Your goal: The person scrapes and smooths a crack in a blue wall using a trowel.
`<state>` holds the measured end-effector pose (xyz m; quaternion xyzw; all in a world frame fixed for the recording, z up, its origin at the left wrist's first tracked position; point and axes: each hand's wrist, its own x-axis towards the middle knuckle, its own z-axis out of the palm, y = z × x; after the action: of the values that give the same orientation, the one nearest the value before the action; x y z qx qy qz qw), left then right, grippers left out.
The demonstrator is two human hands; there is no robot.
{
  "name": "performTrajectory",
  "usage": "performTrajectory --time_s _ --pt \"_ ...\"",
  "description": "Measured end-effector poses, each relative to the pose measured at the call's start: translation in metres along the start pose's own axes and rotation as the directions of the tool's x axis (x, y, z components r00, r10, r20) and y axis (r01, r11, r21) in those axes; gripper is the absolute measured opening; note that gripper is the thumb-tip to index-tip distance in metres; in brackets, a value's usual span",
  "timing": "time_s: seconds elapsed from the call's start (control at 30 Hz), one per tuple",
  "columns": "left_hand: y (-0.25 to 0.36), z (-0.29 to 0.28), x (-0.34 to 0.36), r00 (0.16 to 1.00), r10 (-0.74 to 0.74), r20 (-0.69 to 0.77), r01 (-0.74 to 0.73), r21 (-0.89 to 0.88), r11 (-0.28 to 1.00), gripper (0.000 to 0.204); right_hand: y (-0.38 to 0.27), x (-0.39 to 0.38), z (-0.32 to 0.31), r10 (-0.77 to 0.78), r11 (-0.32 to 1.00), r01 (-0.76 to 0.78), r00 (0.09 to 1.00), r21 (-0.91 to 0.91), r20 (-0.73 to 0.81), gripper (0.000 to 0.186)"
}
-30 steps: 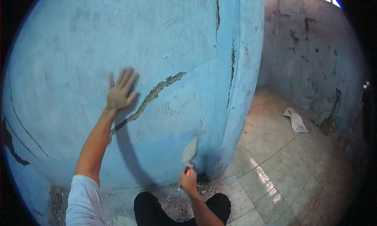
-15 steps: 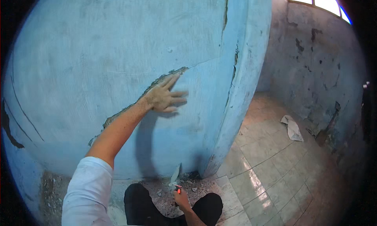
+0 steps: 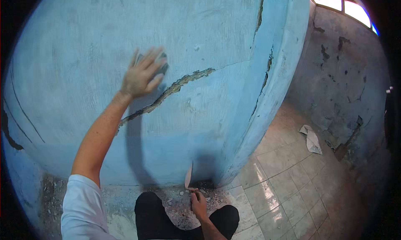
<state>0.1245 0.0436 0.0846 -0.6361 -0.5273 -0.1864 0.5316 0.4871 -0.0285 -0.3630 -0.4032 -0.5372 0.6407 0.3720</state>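
Observation:
My left hand (image 3: 141,76) is raised to the blue plastered wall (image 3: 100,35), fingers spread and slightly blurred, with nothing in it. It lies above a long, rough crack (image 3: 177,86) where the plaster has broken away in a slanting line. Whether the palm touches the wall I cannot tell. Low between my knees, my right hand (image 3: 199,204) is closed round the handle of a pointing trowel (image 3: 189,176). Its narrow blade points upward, close to the foot of the wall.
Plaster crumbs (image 3: 173,202) litter the floor along the wall's base. To the right, past the wall's edge, are a tiled floor (image 3: 288,185) and a crumpled pale sheet (image 3: 311,140). A damaged grey wall (image 3: 330,89) stands beyond. More cracks (image 3: 267,73) run down near the corner.
My left hand has moved up and left, off the crack onto the plaster above it, uncovering the crack. The trowel has turned in my right hand, which shifted slightly right.

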Motion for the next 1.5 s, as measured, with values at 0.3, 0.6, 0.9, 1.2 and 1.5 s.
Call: performTrajectory --time_s 0.3,0.6,0.9,1.2,1.5 --pt "-0.048 0.022 -0.033 0.954 -0.276 -0.117 0.295 0.203 0.934 0.063 -0.219 0.048 0.007 -0.561 0.810 0.571 0.821 -0.131 0.104 0.036" --pt "-0.049 0.034 -0.029 0.951 -0.238 -0.197 0.275 0.185 0.944 0.063 -0.313 0.081 0.018 -0.795 0.512 0.630 0.604 -0.584 -0.045 0.035" --pt "-0.046 0.029 -0.032 0.950 -0.267 -0.159 0.293 0.177 0.939 0.062 -0.313 0.097 0.022 -0.763 0.583 0.562 0.627 -0.587 -0.158 0.032" --pt "-0.046 0.027 -0.024 0.949 -0.265 -0.172 0.295 0.177 0.939 0.064 -0.323 0.115 0.031 -0.825 0.497 0.599 0.551 -0.628 -0.127 0.031" --pt "-0.045 0.029 -0.030 0.944 -0.292 -0.155 0.318 0.189 0.929 0.062 -0.159 0.069 0.046 -0.375 0.910 0.405 0.897 0.094 -0.232 0.022"
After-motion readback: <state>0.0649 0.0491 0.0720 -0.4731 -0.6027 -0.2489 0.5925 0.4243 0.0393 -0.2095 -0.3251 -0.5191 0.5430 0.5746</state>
